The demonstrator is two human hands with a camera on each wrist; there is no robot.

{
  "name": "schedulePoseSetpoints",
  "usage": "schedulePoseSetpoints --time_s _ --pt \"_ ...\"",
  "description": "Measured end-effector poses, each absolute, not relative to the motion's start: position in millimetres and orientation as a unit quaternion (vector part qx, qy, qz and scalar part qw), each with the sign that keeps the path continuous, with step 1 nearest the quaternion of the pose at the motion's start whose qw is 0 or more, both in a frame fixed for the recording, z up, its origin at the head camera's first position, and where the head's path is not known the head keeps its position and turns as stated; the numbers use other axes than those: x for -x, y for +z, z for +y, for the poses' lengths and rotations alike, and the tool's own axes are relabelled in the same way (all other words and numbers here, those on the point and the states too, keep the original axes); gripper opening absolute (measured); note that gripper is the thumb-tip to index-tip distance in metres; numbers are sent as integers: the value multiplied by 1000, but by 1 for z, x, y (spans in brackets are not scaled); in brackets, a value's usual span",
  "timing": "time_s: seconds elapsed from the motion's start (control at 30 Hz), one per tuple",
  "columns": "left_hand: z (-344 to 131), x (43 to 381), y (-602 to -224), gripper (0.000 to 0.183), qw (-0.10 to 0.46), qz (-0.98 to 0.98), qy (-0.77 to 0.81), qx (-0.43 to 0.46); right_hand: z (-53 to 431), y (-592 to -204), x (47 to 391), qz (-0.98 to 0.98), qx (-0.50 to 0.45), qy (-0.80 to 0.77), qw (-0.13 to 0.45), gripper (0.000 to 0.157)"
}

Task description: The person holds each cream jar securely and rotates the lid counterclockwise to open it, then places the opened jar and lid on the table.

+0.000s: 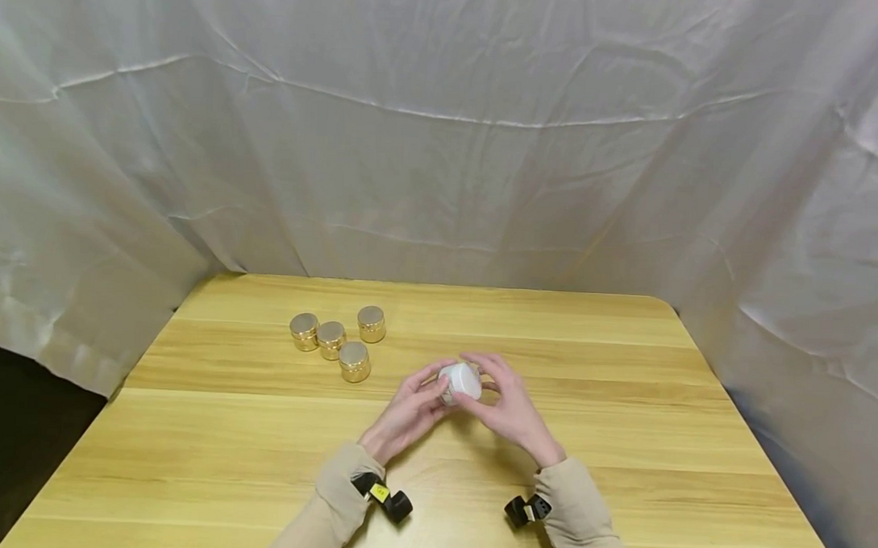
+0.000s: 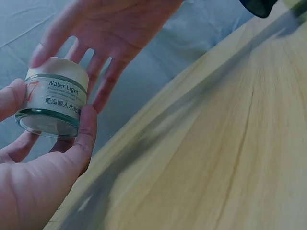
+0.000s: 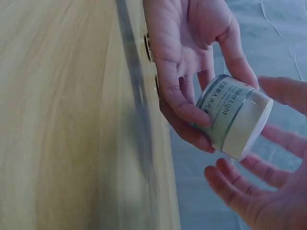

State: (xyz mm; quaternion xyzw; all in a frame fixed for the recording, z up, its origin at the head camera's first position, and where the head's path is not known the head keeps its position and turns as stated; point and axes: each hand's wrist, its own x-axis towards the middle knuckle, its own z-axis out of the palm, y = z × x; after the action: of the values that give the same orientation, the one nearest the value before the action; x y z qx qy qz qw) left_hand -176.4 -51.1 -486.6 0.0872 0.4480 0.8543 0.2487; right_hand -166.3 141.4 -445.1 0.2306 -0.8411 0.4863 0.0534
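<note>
A small white-lidded cream jar (image 1: 460,383) is held up between both hands above the middle of the table. My left hand (image 1: 414,414) grips its glass body, thumb on one side and fingers on the other, as the left wrist view shows. The jar (image 2: 53,98) carries a label reading "Water Light" and stands slightly tilted there. My right hand (image 1: 508,409) comes from the other side, with thumb and fingertips at the edge of the white lid (image 3: 247,125). Its other fingers spread past the lid. The lid sits on the jar.
Several gold-lidded jars stand left of the hands toward the back: one by itself (image 1: 371,324), a front one (image 1: 354,361), and others beside it (image 1: 304,331). The wooden table (image 1: 208,451) meets a pale hanging cloth (image 1: 442,185) behind and at the sides.
</note>
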Motion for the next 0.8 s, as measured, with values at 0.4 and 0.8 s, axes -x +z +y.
schedulePoseSetpoints --time_s 0.4,0.8 --pt "-48 175 -483 50 249 432 864 -72 142 -439 163 -863 -164 473 76 38" --pt "-45 172 -486 51 243 445 858 -88 142 -431 160 -867 -149 470 76 37"
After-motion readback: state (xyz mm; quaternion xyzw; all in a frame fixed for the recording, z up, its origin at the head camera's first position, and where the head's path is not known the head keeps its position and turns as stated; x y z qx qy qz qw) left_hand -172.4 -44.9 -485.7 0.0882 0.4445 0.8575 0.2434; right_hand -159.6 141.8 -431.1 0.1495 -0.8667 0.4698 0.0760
